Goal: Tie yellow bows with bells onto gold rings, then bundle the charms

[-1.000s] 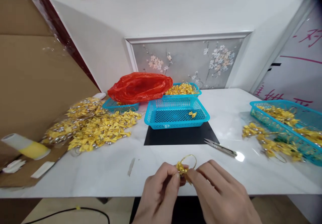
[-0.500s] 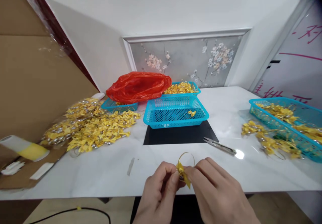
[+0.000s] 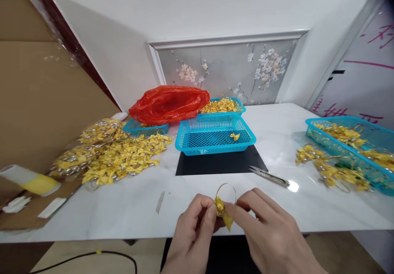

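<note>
Where the tabletop (image 3: 129,208) meets its near edge, left hand (image 3: 193,235) and right hand (image 3: 271,237) pinched together on a small yellow bow (image 3: 223,212) with a thin gold loop (image 3: 225,190) standing above the fingers. Just beyond, metal snips (image 3: 269,176) beside a black mat (image 3: 220,164) under a blue basket (image 3: 214,136).

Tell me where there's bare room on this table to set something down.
Bare tabletop lies between the hands and the bow pile, and behind the scissors toward the wall. The left side and the right basket are crowded.
</note>
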A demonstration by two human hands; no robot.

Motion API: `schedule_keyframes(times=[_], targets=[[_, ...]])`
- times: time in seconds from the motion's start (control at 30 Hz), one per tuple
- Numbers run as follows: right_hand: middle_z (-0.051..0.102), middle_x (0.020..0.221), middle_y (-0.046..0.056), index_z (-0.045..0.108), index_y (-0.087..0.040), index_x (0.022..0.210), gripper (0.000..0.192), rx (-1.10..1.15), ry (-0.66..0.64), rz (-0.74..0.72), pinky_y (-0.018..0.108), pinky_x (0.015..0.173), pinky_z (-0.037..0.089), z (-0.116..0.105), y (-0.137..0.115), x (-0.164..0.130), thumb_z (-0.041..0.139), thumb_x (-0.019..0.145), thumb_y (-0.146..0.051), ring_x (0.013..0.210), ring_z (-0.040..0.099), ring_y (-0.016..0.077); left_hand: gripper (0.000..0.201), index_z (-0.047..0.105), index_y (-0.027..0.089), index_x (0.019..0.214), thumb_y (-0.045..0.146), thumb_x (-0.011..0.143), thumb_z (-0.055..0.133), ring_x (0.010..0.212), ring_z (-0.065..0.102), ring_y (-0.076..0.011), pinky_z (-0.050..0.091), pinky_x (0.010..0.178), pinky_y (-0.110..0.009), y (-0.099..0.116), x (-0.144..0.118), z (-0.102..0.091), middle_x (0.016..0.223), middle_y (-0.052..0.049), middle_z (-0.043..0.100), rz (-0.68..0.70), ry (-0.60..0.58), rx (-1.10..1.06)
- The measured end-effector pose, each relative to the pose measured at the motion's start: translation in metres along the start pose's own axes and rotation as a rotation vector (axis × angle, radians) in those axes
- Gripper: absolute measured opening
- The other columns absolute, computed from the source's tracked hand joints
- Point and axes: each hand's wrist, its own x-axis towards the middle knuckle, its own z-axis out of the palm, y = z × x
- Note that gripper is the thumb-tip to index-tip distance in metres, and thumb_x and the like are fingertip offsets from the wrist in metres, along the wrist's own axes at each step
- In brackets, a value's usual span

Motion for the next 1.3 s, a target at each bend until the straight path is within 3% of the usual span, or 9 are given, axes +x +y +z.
schedule_keyframes(times=[0.23, 0.4, 0.6, 0.77, 0.97, 1.07, 1.13, 1.23, 1.3], targets=[[0.055, 0.075, 0.004, 0.063, -0.018, 0.101, 0.026, 0.074, 0.000, -0.006, 0.026, 0.057, 0.044, 0.003, 0.001, -0.003, 0.043, 0.091, -0.004, 0.067, 0.053, 0.0163, 0.024, 0.062, 0.019, 0.075, 0.037, 0.090, 0.057, 0.064, 0.045, -0.0122, 0.041, 0.061, -0.020, -0.001, 0.000, -0.007, 0.067, 0.003, 0.053, 0.072, -0.067, 0.287], [0.065, 0.083, 0.008, 0.063, -0.015, 0.097, 0.028, 0.127, 0.028, 0.002, 0.029, 0.062, 0.052, 0.006, -0.003, -0.004, 0.038, 0.092, -0.003, 0.075, 0.061, 0.0185, 0.021, 0.064, 0.020, 0.077, 0.033, 0.091, 0.055, 0.063, 0.049, -0.0140, 0.042, 0.060, -0.022, -0.006, 0.004, -0.008, 0.068, 0.001, 0.059, 0.133, -0.066, 0.390], [0.071, 0.092, 0.009, 0.060, -0.014, 0.114, 0.036, 0.114, 0.118, 0.028, 0.029, 0.062, 0.056, 0.020, -0.005, -0.012, 0.036, 0.090, -0.001, 0.077, 0.068, 0.0195, 0.018, 0.065, 0.021, 0.083, 0.028, 0.093, 0.052, 0.068, 0.057, -0.0152, 0.047, 0.064, -0.023, -0.014, 0.006, -0.009, 0.076, -0.001, 0.065, 0.218, -0.046, 0.483], [0.071, 0.083, 0.006, 0.065, -0.018, 0.100, 0.025, 0.163, 0.188, 0.095, 0.026, 0.058, 0.055, 0.029, -0.005, -0.013, 0.042, 0.094, -0.010, 0.067, 0.068, 0.0176, 0.019, 0.065, 0.020, 0.082, 0.025, 0.093, 0.050, 0.068, 0.060, -0.0147, 0.049, 0.065, -0.023, -0.017, 0.006, -0.009, 0.077, -0.001, 0.068, 0.267, -0.065, 0.493], [0.070, 0.085, 0.007, 0.062, -0.018, 0.105, 0.022, 0.147, 0.136, 0.118, 0.027, 0.061, 0.056, 0.033, -0.006, -0.015, 0.042, 0.096, -0.014, 0.071, 0.070, 0.0197, 0.019, 0.068, 0.022, 0.092, 0.013, 0.091, 0.051, 0.080, 0.067, -0.0144, 0.052, 0.074, -0.021, -0.023, 0.008, -0.011, 0.090, -0.003, 0.073, 0.399, -0.037, 0.534], [0.068, 0.082, 0.005, 0.060, -0.020, 0.105, 0.023, 0.162, 0.049, 0.149, 0.026, 0.052, 0.054, 0.030, -0.007, -0.013, 0.039, 0.096, -0.015, 0.064, 0.069, 0.0182, 0.022, 0.068, 0.022, 0.091, 0.012, 0.091, 0.049, 0.085, 0.066, -0.0150, 0.051, 0.080, -0.023, -0.025, 0.008, -0.011, 0.095, -0.004, 0.072, 0.442, -0.048, 0.542], [0.067, 0.088, 0.005, 0.060, -0.022, 0.104, 0.025, 0.209, 0.018, 0.166, 0.025, 0.050, 0.052, 0.024, -0.008, -0.010, 0.037, 0.096, -0.014, 0.063, 0.068, 0.0160, 0.020, 0.068, 0.022, 0.089, 0.016, 0.093, 0.048, 0.081, 0.063, -0.0148, 0.050, 0.078, -0.023, -0.024, 0.007, -0.011, 0.090, -0.002, 0.070, 0.368, -0.064, 0.514], [0.063, 0.100, 0.006, 0.062, -0.024, 0.097, 0.021, 0.292, 0.113, 0.218, 0.020, 0.053, 0.052, 0.015, -0.006, -0.004, 0.044, 0.094, -0.014, 0.074, 0.068, 0.0142, 0.018, 0.065, 0.021, 0.084, 0.029, 0.093, 0.052, 0.072, 0.056, -0.0139, 0.046, 0.068, -0.023, -0.019, 0.005, -0.010, 0.076, 0.001, 0.063, 0.144, -0.057, 0.365], [0.060, 0.095, 0.006, 0.063, -0.024, 0.090, 0.015, 0.353, 0.140, 0.261, 0.018, 0.053, 0.051, 0.010, -0.002, -0.001, 0.051, 0.093, -0.016, 0.078, 0.066, 0.0142, 0.024, 0.061, 0.020, 0.077, 0.038, 0.091, 0.055, 0.066, 0.048, -0.0126, 0.041, 0.062, -0.021, -0.015, 0.004, -0.010, 0.069, 0.003, 0.055, 0.024, -0.032, 0.230]])
